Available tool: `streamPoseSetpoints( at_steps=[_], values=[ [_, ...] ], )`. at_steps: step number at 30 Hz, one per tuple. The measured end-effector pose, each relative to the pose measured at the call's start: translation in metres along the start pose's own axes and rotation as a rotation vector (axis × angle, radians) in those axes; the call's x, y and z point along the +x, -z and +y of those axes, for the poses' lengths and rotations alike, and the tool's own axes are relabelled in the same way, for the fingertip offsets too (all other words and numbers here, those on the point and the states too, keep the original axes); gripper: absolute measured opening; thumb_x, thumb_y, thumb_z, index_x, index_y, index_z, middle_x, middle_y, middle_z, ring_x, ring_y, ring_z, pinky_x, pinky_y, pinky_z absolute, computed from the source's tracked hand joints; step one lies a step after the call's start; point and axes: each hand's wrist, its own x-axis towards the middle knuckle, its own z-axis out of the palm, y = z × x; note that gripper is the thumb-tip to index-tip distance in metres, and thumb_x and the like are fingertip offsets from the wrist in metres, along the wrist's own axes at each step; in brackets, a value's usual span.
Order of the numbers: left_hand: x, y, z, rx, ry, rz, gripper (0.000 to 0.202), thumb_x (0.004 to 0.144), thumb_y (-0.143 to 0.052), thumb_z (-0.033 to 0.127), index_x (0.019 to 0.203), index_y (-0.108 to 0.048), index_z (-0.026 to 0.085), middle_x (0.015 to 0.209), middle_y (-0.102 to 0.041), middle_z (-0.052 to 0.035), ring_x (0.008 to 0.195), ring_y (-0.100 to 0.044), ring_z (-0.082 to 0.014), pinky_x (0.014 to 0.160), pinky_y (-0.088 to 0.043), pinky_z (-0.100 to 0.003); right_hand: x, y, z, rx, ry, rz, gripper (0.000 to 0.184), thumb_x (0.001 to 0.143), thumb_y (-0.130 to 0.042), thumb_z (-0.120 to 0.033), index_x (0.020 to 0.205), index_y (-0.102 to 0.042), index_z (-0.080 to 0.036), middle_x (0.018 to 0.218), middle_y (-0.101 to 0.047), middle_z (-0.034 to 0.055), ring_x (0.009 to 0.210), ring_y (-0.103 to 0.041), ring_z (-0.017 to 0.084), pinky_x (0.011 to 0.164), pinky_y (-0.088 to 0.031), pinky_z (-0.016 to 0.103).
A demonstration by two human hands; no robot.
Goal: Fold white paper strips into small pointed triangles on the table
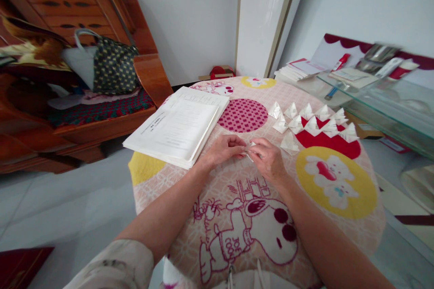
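Over the middle of the round table, my left hand (228, 148) and my right hand (266, 156) meet with fingers closed on a small piece of folded white paper (250, 148). Most of the paper is hidden by the fingers, so its exact shape is unclear. To the right stand several folded paper pieces (313, 125) with pointed tops, set in two rows. One more folded piece (289, 143) sits apart from them, just beyond my right hand. At the left, near my left hand, lies a stack of printed paper sheets (176, 126).
A patterned cloth (217, 189) covers the table. Right of it, a glass shelf (383, 104) holds a metal pot (381, 53) and other items. A wooden bench (101, 122) carrying a dotted bag (113, 67) is at the left. A white cabinet-like unit (261, 22) stands behind.
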Motion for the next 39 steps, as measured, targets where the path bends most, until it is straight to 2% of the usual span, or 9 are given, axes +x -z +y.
streamPoseSetpoints(
  at_steps=[6,10,15,22,26,31,35,39],
  values=[
    [-0.003,-0.002,0.006,-0.014,-0.014,0.015,0.017,0.075,-0.073,0.019,0.088,-0.070,0.010,0.080,-0.069,-0.0027,0.073,-0.067,-0.0117,0.073,-0.059,-0.027,-0.002,0.000,-0.002,-0.088,0.092,0.016,0.024,0.090,-0.051,-0.010,0.075,-0.068,-0.018,0.097,-0.068,0.0113,0.087,-0.064,0.020,0.076,-0.052,0.031],
    [-0.005,-0.001,0.009,-0.044,-0.055,-0.016,0.021,0.074,-0.073,0.021,0.091,-0.070,0.010,0.085,-0.069,-0.0036,0.075,-0.066,-0.0115,0.074,-0.057,-0.026,-0.002,0.002,-0.005,-0.178,0.171,0.084,0.025,0.093,-0.049,-0.013,0.078,-0.069,-0.018,0.103,-0.069,0.0146,0.089,-0.065,0.022,0.075,-0.054,0.033],
    [-0.005,0.003,0.011,-0.144,-0.061,-0.023,0.025,0.073,-0.076,0.023,0.094,-0.069,0.011,0.082,-0.068,-0.0023,0.069,-0.063,-0.0095,0.070,-0.054,-0.024,0.001,0.006,-0.013,-0.236,0.240,0.167,0.026,0.094,-0.049,-0.011,0.080,-0.069,-0.017,0.099,-0.070,0.0143,0.091,-0.066,0.023,0.077,-0.056,0.035],
    [-0.006,0.004,0.012,-0.213,-0.044,-0.034,0.027,0.071,-0.078,0.024,0.094,-0.069,0.012,0.086,-0.067,-0.0028,0.074,-0.063,-0.0109,0.072,-0.055,-0.026,0.002,0.008,-0.017,-0.264,0.265,0.181,0.024,0.095,-0.049,-0.011,0.081,-0.067,-0.017,0.099,-0.070,0.0139,0.089,-0.066,0.023,0.076,-0.057,0.034],
    [-0.006,0.003,0.013,-0.154,-0.046,-0.046,0.027,0.074,-0.077,0.025,0.095,-0.069,0.011,0.088,-0.069,-0.0039,0.073,-0.063,-0.0099,0.072,-0.054,-0.024,0.002,0.007,-0.016,-0.276,0.255,0.184,0.024,0.094,-0.049,-0.010,0.079,-0.067,-0.018,0.096,-0.070,0.0126,0.085,-0.066,0.021,0.074,-0.056,0.031],
    [-0.007,-0.002,0.012,-0.054,-0.080,-0.048,0.035,0.072,-0.078,0.023,0.102,-0.066,0.010,0.096,-0.071,-0.0078,0.080,-0.067,-0.0136,0.075,-0.057,-0.029,0.000,0.003,-0.009,-0.275,0.213,0.187,0.023,0.092,-0.049,-0.010,0.080,-0.068,-0.016,0.098,-0.070,0.0146,0.083,-0.066,0.021,0.071,-0.054,0.031],
    [-0.008,-0.007,0.010,0.115,-0.102,-0.012,0.033,0.075,-0.073,0.022,0.104,-0.063,0.010,0.081,-0.071,-0.0049,0.067,-0.067,-0.0125,0.065,-0.055,-0.026,-0.001,0.001,-0.006,-0.203,0.162,0.172,0.021,0.089,-0.051,-0.007,0.082,-0.070,-0.014,0.095,-0.070,0.0153,0.084,-0.066,0.022,0.071,-0.053,0.031],
    [-0.008,-0.010,0.008,0.306,-0.132,0.054,0.024,0.081,-0.064,0.024,0.101,-0.063,0.011,0.065,-0.067,-0.0005,0.054,-0.063,-0.0119,0.054,-0.050,-0.023,0.000,0.002,-0.009,-0.080,0.070,0.140,0.022,0.086,-0.054,-0.004,0.077,-0.070,-0.016,0.089,-0.070,0.0103,0.081,-0.067,0.020,0.071,-0.053,0.030]
  ],
)
